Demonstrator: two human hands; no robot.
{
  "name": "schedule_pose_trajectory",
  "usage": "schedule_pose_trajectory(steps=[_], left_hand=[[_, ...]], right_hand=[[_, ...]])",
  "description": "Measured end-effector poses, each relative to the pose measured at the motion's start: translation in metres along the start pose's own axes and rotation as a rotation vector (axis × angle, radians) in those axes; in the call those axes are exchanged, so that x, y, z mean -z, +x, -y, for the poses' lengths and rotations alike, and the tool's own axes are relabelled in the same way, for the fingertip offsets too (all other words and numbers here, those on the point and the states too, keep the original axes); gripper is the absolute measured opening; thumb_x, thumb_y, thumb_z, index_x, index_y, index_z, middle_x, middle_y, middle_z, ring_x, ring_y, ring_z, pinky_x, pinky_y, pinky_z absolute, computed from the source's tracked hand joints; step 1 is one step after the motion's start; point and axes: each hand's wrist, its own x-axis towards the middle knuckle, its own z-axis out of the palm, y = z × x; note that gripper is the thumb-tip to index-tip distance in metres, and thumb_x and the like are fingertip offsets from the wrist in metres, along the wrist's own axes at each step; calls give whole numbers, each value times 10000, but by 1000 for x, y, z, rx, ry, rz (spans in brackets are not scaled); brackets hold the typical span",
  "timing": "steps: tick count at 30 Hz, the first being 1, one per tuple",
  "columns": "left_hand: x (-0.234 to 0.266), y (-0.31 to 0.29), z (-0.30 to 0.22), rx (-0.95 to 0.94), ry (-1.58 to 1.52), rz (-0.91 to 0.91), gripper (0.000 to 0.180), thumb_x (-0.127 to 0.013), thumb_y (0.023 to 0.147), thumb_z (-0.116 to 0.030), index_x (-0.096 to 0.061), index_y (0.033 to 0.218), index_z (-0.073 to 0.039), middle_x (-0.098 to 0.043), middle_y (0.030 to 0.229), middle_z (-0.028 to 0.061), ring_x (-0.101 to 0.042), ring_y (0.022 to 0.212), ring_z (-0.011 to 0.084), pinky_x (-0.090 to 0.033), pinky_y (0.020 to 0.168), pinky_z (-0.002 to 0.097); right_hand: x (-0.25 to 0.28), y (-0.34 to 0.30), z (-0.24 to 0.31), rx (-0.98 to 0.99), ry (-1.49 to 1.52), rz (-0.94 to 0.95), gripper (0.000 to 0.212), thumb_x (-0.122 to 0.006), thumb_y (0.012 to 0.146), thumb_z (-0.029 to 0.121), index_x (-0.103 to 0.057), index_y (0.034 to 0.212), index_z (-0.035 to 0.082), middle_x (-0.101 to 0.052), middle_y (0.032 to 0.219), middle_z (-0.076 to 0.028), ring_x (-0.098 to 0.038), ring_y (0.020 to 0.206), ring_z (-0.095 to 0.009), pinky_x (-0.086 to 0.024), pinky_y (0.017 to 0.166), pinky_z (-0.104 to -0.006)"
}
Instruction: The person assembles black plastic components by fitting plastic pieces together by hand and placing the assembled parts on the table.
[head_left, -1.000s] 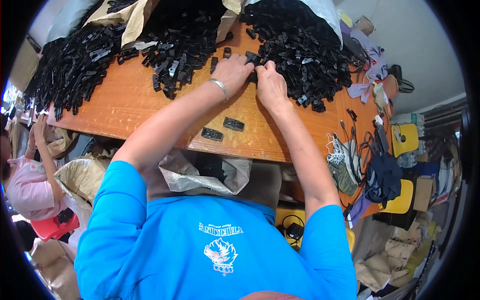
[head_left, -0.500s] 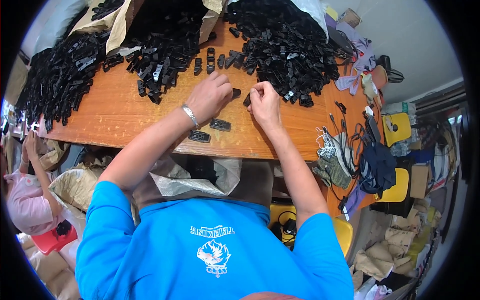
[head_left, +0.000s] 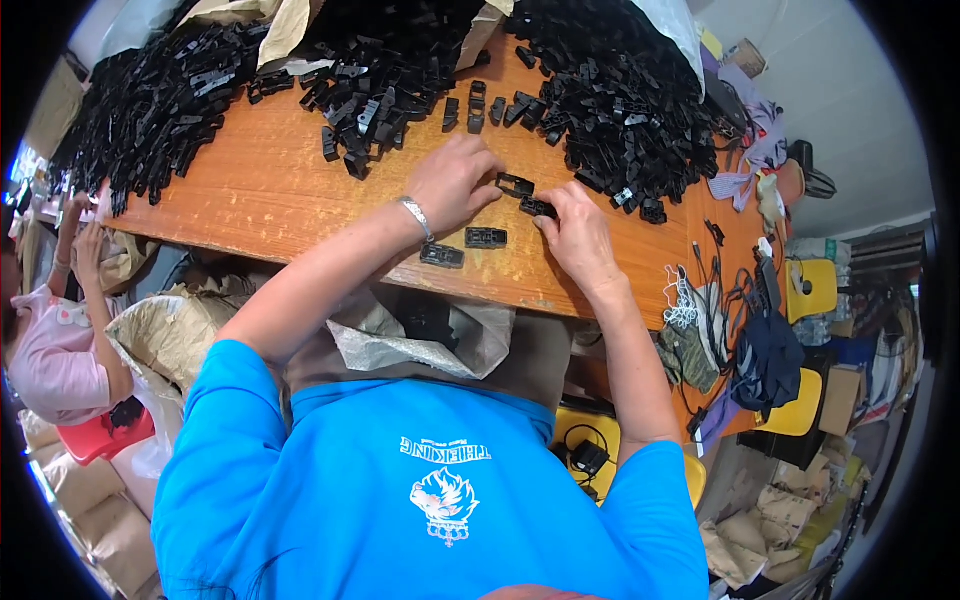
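My left hand (head_left: 455, 182) pinches one end of a black rectangular plastic frame (head_left: 516, 185) with an opening in it, above the table. Close by on its right, my right hand (head_left: 582, 238) grips a smaller black plastic piece (head_left: 538, 207) between thumb and fingers. The two pieces are very near each other; whether they touch I cannot tell. Nearer the table's front edge lie two black plastic parts, one at right (head_left: 486, 237) and one at left (head_left: 442, 256). Beyond my hands, several loose black parts (head_left: 477, 106) sit in a loose row.
Large heaps of black plastic parts cover the table's far side, at left (head_left: 150, 110), middle (head_left: 365, 105) and right (head_left: 630, 120). Cables (head_left: 715, 300) and cloths lie at the right. An open sack (head_left: 480, 345) hangs at my lap. Another person (head_left: 70, 350) sits at left.
The view has shifted, so the table appears further right. My right hand has turned and drawn slightly nearer to me. The left hand's frame has turned, showing its opening.
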Motion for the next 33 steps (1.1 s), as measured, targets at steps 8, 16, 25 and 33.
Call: schedule_pose_trajectory(steps=[8, 16, 25, 33], left_hand=[[-3, 2, 1, 41, -66, -16, 250, -817, 858, -130, -728, 1073, -38, -641, 982, 116, -595, 1003, 337, -501, 890, 430], [-6, 1, 3, 63, -106, -11, 218, -798, 846, -121, -725, 1029, -28, -650, 1001, 134, -598, 1036, 355, -503, 914, 447], [-5, 21, 4, 236, -33, 108, 265, -674, 974, -303, -754, 990, -50, -709, 1013, 170, -636, 1038, 379, -507, 932, 475], [8, 4, -10, 156, 31, 212, 201, -687, 964, -272, -785, 984, -98, -723, 1023, 150, -649, 1054, 362, -526, 935, 497]], right_hand=[[5, 26, 20, -32, 125, -120, 259, -820, 860, 76, -769, 1110, 33, -689, 1018, -157, -713, 923, -385, -578, 804, -461], [-13, 36, 15, 1, 38, -74, 217, -828, 842, 90, -808, 1052, 41, -680, 999, -154, -719, 900, -381, -580, 798, -475], [-27, 28, 18, 110, -21, -115, 259, -785, 882, 122, -777, 1130, 50, -663, 1002, -144, -670, 1017, -352, -564, 852, -460], [-20, 5, 24, 49, 100, -27, 246, -804, 887, 153, -801, 1108, 43, -687, 978, -171, -674, 951, -379, -549, 847, -470]])
